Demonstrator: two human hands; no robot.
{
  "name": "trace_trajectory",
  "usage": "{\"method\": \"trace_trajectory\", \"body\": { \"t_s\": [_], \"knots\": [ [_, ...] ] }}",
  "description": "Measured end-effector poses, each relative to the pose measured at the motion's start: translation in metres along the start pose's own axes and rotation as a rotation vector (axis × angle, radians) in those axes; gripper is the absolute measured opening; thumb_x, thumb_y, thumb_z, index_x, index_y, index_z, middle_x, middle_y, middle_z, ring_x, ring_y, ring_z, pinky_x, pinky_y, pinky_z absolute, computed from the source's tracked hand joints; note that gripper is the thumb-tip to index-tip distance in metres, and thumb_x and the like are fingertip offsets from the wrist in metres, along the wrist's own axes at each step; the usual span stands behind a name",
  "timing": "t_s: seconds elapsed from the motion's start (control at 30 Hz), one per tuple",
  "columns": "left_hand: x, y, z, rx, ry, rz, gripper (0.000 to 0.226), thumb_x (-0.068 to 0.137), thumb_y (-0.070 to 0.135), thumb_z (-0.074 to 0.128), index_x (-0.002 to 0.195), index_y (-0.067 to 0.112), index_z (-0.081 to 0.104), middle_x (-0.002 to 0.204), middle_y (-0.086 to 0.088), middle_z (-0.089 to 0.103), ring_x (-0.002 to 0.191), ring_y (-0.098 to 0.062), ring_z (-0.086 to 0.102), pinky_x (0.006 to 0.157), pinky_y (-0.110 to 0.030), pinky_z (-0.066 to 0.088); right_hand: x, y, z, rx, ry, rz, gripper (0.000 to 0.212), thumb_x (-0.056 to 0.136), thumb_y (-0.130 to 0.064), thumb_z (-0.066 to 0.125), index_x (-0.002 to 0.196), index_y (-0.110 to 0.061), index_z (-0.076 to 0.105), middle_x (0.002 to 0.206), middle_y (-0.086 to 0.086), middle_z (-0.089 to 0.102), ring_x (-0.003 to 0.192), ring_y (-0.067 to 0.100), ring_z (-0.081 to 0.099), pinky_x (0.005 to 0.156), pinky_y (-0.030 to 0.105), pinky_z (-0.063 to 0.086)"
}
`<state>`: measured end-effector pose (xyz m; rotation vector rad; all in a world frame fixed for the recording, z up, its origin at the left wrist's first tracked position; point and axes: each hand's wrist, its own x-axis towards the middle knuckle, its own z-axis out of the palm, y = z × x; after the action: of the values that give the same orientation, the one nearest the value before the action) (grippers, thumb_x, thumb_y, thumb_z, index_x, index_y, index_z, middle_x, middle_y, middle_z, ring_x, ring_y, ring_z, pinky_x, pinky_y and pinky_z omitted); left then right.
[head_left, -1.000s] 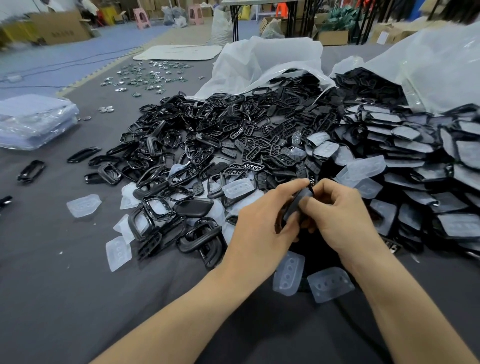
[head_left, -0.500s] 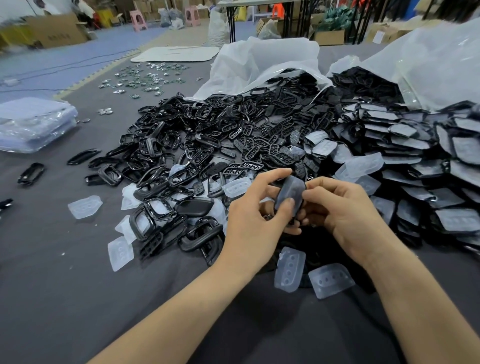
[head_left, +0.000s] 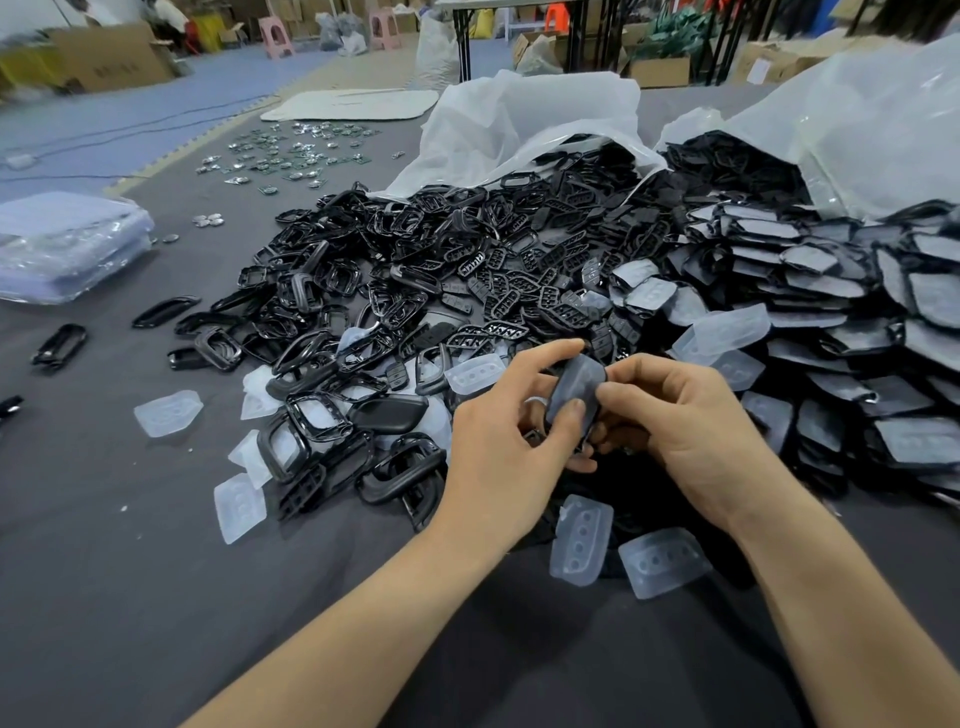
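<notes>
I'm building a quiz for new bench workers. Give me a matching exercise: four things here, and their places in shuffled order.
Things:
1. held part
2. metal pieces
3. wrapped stack
4. two clear pads

Places:
A. left edge of the picture
B. nearest the camera, between the forearms
C. pinched between left hand and right hand
D. far back, beyond the black heap

Pairs: 1-C, 2-D, 3-A, 4-B.

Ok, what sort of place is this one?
Probably a factory or assembly workshop: a heap of black plastic key-fob frames spills from a plastic sack, cardboard boxes stand behind, and the left hand and right hand hold one key-fob part.
</notes>
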<state>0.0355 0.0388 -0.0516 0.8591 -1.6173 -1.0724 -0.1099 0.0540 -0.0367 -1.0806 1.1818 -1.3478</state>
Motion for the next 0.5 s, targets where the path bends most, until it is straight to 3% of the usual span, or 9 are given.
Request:
{"method": "trace_trajectory", "body": {
  "t_s": [0.13, 0.33, 0.5],
  "knots": [
    [-0.0004, 0.0030, -0.0002, 0.029, 0.029, 0.074, 0.045, 0.089, -0.003, 0.061, 0.117, 0.032, 0.059, 0.084, 0.016, 0.065, 0.071, -0.007, 0.068, 0.055, -0.019, 0.056, -0.0007, -0.0006, 0.0018, -0.011, -0.007, -0.024, 0.016, 0.090, 0.003, 0.055, 0.078, -0.004, 0.063, 0.063, 0.011, 0.065, 0.053, 0.019, 0.061, 0.054, 0.024, 0.054],
    [0.0004, 0.0032, 0.0016, 0.098, 0.047, 0.100, 0.034, 0.089, 0.006, 0.060, 0.106, 0.035, 0.063, 0.087, -0.006, 0.065, 0.072, -0.024, 0.066, 0.056, -0.032, 0.060, -0.0016, -0.0018, 0.0061, -0.067, 0.067, -0.082, 0.022, 0.089, 0.008, 0.050, 0.076, -0.002, 0.064, 0.059, 0.010, 0.064, 0.051, 0.021, 0.060, 0.051, 0.026, 0.053],
    [0.0018, 0.0021, 0.0017, 0.212, 0.081, 0.173, 0.017, 0.086, 0.009, 0.058, 0.090, 0.022, 0.068, 0.079, 0.002, 0.064, 0.067, -0.022, 0.062, 0.055, -0.039, 0.056, -0.0039, -0.0044, 0.0090, -0.058, 0.087, -0.128, 0.027, 0.089, 0.007, 0.051, 0.071, -0.007, 0.067, 0.056, 0.010, 0.064, 0.048, 0.020, 0.060, 0.050, 0.026, 0.052]
  ]
}}
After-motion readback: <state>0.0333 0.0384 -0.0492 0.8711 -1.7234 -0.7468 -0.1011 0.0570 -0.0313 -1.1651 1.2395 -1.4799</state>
